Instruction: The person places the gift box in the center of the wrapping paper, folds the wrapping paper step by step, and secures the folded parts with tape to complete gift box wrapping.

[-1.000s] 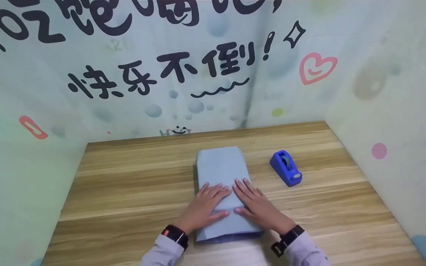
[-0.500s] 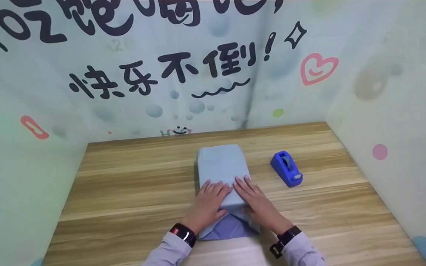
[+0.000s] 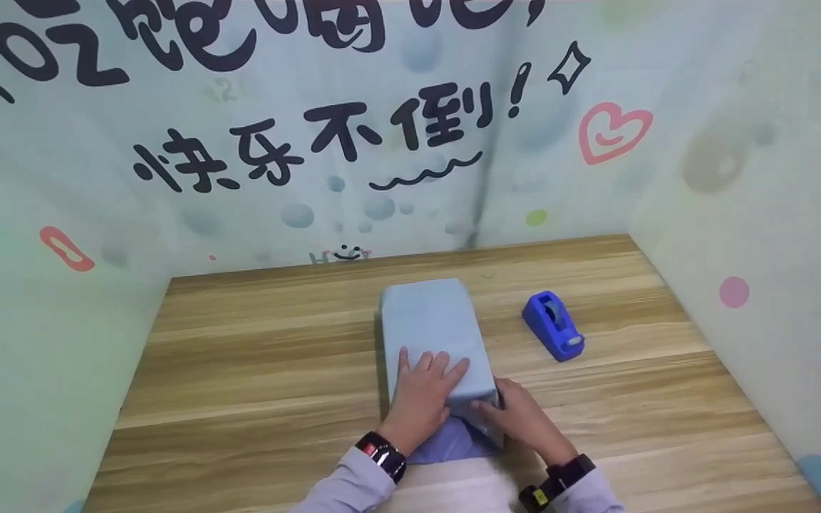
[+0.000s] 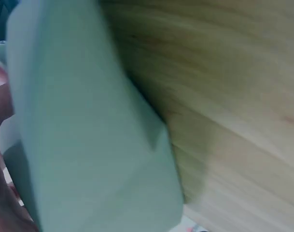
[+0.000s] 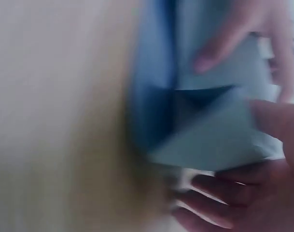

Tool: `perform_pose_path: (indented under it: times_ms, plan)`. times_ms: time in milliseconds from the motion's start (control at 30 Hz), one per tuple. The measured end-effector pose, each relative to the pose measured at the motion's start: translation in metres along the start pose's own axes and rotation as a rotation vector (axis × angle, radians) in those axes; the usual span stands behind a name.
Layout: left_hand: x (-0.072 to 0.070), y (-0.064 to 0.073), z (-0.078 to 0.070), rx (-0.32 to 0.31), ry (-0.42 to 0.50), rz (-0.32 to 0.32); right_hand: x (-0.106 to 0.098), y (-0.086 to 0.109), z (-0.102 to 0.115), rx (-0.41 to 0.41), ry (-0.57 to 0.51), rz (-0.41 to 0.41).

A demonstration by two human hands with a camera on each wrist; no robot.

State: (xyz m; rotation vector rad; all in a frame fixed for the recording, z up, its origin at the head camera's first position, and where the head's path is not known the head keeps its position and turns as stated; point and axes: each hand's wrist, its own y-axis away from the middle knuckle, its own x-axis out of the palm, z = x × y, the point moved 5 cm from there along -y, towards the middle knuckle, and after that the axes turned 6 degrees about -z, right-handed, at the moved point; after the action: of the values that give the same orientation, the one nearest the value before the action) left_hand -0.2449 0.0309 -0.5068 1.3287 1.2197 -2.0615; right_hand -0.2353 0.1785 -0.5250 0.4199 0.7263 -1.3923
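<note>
A box-shaped package point(image 3: 432, 320) in light blue wrapping paper lies lengthwise on the table. Its near end has a loose paper flap point(image 3: 450, 443), bluish-purple on the inner face, spread toward me. My left hand point(image 3: 425, 395) rests on top of the package near that end, fingers spread and straight. At the near right corner is my right hand point(image 3: 524, 417), its thumb on the paper at the end and its fingers along the side. The right wrist view shows the folded side paper point(image 5: 209, 137) between that thumb and the fingers, slightly blurred.
A blue tape dispenser point(image 3: 554, 326) stands to the right of the package on the wood-grain table point(image 3: 254, 356). Printed cloth walls point(image 3: 239, 214) border the table at the back and both sides.
The near-end paper has come down, showing its purple inner face. My right hand has moved from the top to the near right corner; my left hand has shifted toward the middle.
</note>
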Motion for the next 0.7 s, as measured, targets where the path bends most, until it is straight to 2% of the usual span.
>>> perform_pose_path:
  times_ms: [133, 300, 433, 567, 700]
  plan:
    - [0.001, -0.008, -0.008, -0.031, -0.069, 0.01, -0.003, 0.004, 0.004, 0.043, 0.021, 0.06]
    - [0.0, -0.015, -0.019, -0.057, -0.16, 0.015, 0.002, 0.008, 0.0, 0.149, 0.056, 0.05]
    - [-0.001, -0.017, -0.021, -0.055, -0.208, 0.019, 0.002, 0.013, -0.003, 0.157, 0.121, 0.022]
    - [-0.001, -0.016, -0.022, -0.049, -0.226, 0.023, 0.004, 0.02, -0.005, 0.162, 0.19, 0.029]
    - [0.0, -0.016, -0.022, -0.044, -0.228, 0.024, 0.003, 0.025, -0.005, 0.182, 0.207, 0.035]
